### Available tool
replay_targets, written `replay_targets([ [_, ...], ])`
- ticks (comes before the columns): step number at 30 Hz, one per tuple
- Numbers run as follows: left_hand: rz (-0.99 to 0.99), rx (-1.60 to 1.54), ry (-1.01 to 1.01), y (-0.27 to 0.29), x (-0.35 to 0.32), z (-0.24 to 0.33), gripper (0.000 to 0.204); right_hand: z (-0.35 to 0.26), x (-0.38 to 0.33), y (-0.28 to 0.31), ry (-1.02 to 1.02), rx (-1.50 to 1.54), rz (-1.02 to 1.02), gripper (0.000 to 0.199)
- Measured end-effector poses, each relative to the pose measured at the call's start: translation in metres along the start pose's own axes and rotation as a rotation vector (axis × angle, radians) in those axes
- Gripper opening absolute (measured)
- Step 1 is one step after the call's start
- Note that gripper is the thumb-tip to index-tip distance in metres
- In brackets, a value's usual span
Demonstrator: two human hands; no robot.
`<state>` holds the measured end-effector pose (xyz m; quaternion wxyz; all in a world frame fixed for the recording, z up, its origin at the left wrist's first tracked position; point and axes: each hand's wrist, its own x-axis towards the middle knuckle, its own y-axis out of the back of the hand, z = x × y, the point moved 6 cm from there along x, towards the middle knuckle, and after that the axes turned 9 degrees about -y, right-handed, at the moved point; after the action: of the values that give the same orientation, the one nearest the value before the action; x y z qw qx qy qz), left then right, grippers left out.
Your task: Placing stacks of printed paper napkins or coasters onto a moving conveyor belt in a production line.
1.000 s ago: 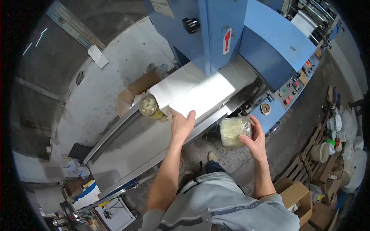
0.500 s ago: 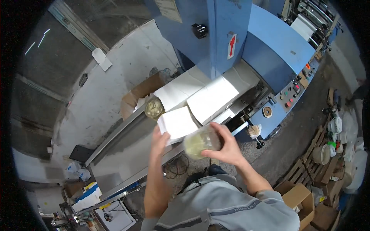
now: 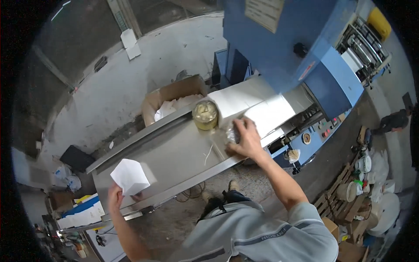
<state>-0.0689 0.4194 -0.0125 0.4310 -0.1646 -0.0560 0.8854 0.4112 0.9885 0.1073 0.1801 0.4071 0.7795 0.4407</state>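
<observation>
At the left end of the metal conveyor table, my left hand grips a stack of white paper sheets by its near edge. The stack stands tilted over the metal surface. Farther right, my right hand is wrapped round a clear container, mostly hidden by my fingers. It sits against the end of a long row of white paper coming out of the machine. Just left of it stands a clear round jar with pale yellow contents, touching the end of another white paper row.
The tall blue machine rises behind the paper rows, its control panel at the right. An open cardboard box with white scraps stands beyond the table's rail. A wooden pallet lies at right. Another person is at far right.
My left hand has carried the white paper stack leftward along the table. My right hand has brought the clear container down against the paper row. The view has shifted.
</observation>
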Motion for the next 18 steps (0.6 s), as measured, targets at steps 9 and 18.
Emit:
replay_targets([
  [9,0.346,0.599,-0.459,-0.215,0.071,0.086,0.045,-0.080,0.035,0.001,0.220,-0.033,-0.074,0.080],
  [18,-0.075,0.154,-0.151,-0.432,0.205,0.044,0.047,-0.068,0.104,-0.057,0.460,-0.408,0.033,0.071],
])
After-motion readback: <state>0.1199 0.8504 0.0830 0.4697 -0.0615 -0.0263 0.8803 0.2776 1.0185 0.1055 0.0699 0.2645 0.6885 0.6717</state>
